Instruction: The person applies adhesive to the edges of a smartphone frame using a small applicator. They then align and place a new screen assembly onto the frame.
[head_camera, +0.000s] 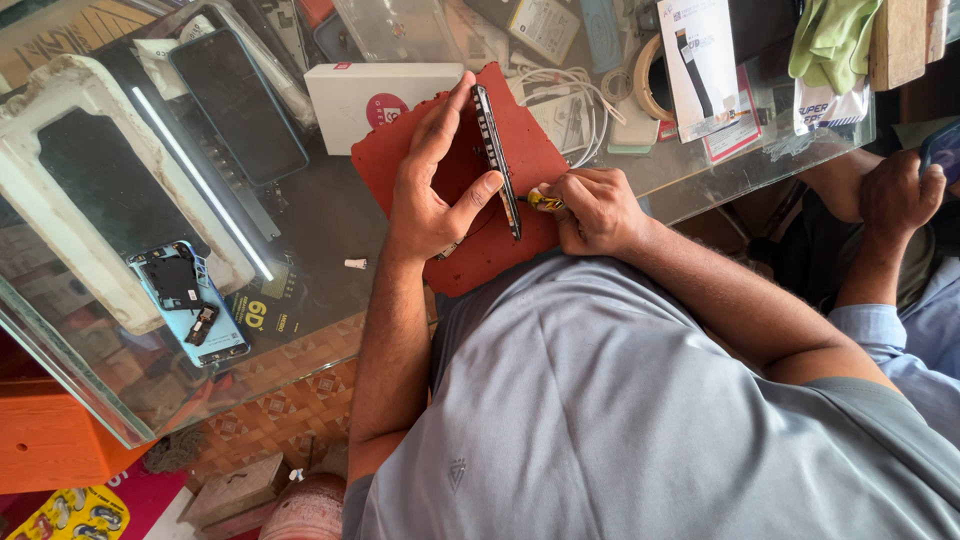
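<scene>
Left hand (432, 190) grips a black phone (496, 160) stood on its edge over the red mat (530, 150), thumb and fingers pinching its sides. Right hand (592, 208) is closed around a yellow-handled tool (545, 202), tip touching the phone's lower end. White box (375, 95) lies just beyond the mat.

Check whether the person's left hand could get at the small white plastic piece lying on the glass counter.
Probably not at once: the left hand is holding the dark phone on edge. The white piece lies on bare glass beside that forearm, nothing blocking it.
</scene>
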